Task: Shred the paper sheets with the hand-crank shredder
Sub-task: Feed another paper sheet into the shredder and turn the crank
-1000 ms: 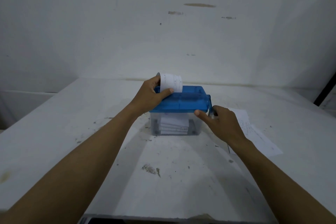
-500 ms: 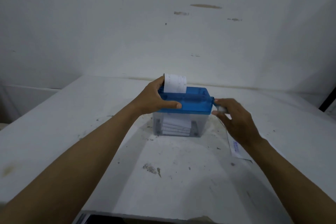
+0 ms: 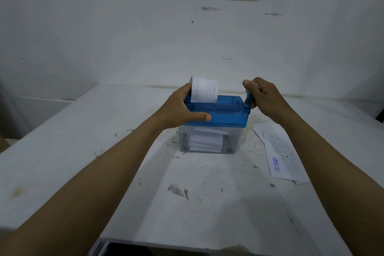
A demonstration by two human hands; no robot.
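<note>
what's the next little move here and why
Probably turn the crank onward with the right hand, which grips its handle near the top of the swing. Much of the sheet stands out of the blue lid, and the left hand grips that lid, so the shredder looks steadied.

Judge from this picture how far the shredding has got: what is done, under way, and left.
Done: paper lies in the clear bin. In hand: one sheet stands in the shredder; the left hand steadies it, the right hand grips the crank. Left: more sheets lie on the table.
</note>
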